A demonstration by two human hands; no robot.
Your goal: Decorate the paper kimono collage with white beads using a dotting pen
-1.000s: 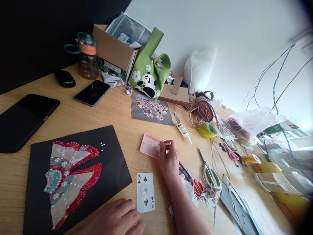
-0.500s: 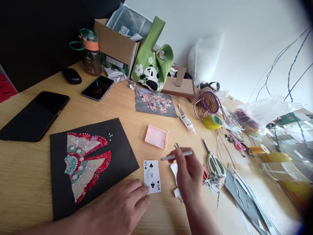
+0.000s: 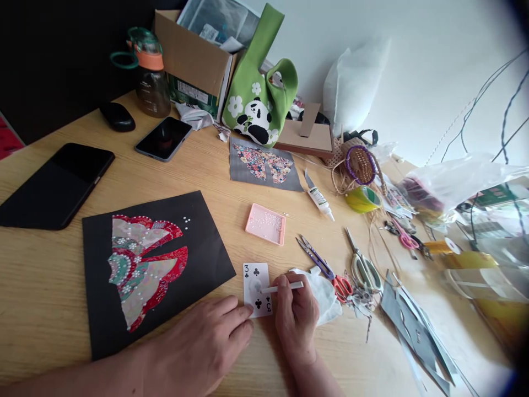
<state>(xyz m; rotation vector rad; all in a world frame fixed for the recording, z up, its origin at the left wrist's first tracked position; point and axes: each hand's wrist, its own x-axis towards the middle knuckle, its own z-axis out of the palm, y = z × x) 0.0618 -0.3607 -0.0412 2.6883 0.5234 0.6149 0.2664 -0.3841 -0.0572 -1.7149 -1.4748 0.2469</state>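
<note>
My left hand (image 3: 212, 336) rests flat on the table, its fingertips on the lower left corner of a three of clubs card (image 3: 252, 303). Pinched in my right hand (image 3: 295, 311) is a thin white stick (image 3: 291, 287), its tip at a clear whitish blob (image 3: 255, 285) on the card. Left of the card lies a black sheet (image 3: 209, 248) bearing a red, cream and green fabric shape (image 3: 161, 275) trimmed with white beads. A few loose beads (image 3: 185, 223) sit on the sheet. A pink tray (image 3: 264, 223) of tiny beads stands above the card.
To the right are purple scissors (image 3: 316, 258), a white tissue (image 3: 324, 298), green-handled scissors (image 3: 364, 270) and grey scraps (image 3: 413, 331). Further back are a glue tube (image 3: 319, 203), a grey patterned sheet (image 3: 264, 165), a green panda bag (image 3: 252, 99), a bottle (image 3: 152, 88) and a phone (image 3: 163, 139).
My right hand has moved down and left, bringing the stick's tip to the blob on the card. More of the purple scissors and tissue now shows. The camera view has shifted slightly.
</note>
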